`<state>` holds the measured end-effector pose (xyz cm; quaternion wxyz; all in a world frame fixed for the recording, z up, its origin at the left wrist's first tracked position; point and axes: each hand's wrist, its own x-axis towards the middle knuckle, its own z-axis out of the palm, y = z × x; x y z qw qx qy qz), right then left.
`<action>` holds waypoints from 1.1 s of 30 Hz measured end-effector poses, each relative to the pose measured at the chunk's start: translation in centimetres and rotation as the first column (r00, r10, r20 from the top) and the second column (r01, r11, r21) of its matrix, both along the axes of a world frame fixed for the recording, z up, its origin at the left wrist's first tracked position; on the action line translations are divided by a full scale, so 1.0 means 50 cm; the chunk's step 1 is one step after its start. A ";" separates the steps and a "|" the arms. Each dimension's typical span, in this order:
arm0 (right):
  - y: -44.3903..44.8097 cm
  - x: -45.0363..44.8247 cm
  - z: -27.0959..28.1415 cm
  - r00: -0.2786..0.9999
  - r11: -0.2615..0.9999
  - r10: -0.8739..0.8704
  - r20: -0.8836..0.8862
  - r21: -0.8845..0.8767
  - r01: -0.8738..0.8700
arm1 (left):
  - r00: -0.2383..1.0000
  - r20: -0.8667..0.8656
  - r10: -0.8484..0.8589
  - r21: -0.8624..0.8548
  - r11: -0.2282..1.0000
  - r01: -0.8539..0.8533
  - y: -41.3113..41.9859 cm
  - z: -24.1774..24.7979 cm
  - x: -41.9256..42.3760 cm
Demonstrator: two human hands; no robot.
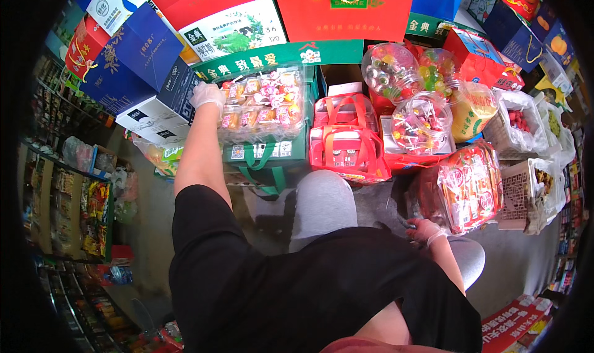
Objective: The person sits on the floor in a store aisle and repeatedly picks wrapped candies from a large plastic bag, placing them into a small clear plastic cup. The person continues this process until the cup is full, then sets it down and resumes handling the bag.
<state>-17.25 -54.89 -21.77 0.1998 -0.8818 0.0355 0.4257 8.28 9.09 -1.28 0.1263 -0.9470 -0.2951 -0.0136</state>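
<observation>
My left hand (pixel 207 97), in a clear plastic glove, is at the left end of a clear plastic tray (pixel 304 102) of wrapped cakes and lollipops, which rests on a green gift box (pixel 294 151). Whether its fingers grip the tray or a wrapped piece cannot be made out. Low on the right, my gloved right hand (pixel 424 231) is closed around a dark, thin handle (pixel 404 222), whose far part is blurred. Beside that hand stands a big clear bag of red-and-white wrapped snacks (pixel 468 190).
Red carry bags (pixel 348 151) stand right of the tray. Farther right are round clear jars of candy (pixel 421 123) and lined baskets (pixel 513 186). Milk cartons and a red gift box (pixel 343 14) line the back. Shelves of packaged goods (pixel 69 204) stand at the left.
</observation>
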 end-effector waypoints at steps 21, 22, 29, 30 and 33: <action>0.005 0.013 -0.015 1.000 0.999 0.021 -0.022 -0.026 -0.021 | 0.837 0.006 -0.546 0.129 0.831 0.541 0.020 -0.010 0.032; 0.000 0.012 -0.024 0.999 0.999 0.039 -0.010 -0.030 -0.039 | 0.838 -0.017 -0.545 0.125 0.830 0.543 0.020 -0.015 0.033; -0.025 0.009 -0.077 0.999 0.999 0.044 -0.005 0.006 -0.044 | 0.850 -0.099 -0.517 0.091 0.846 0.525 0.024 -0.021 0.047; -0.029 0.008 -0.085 1.000 0.999 0.030 -0.001 0.016 -0.030 | 0.851 -0.116 -0.512 0.086 0.849 0.522 0.021 -0.016 0.051; -0.035 -0.001 -0.095 1.000 1.000 0.014 0.016 0.024 -0.014 | 0.860 -0.130 -0.494 0.118 0.853 0.508 0.019 -0.017 0.068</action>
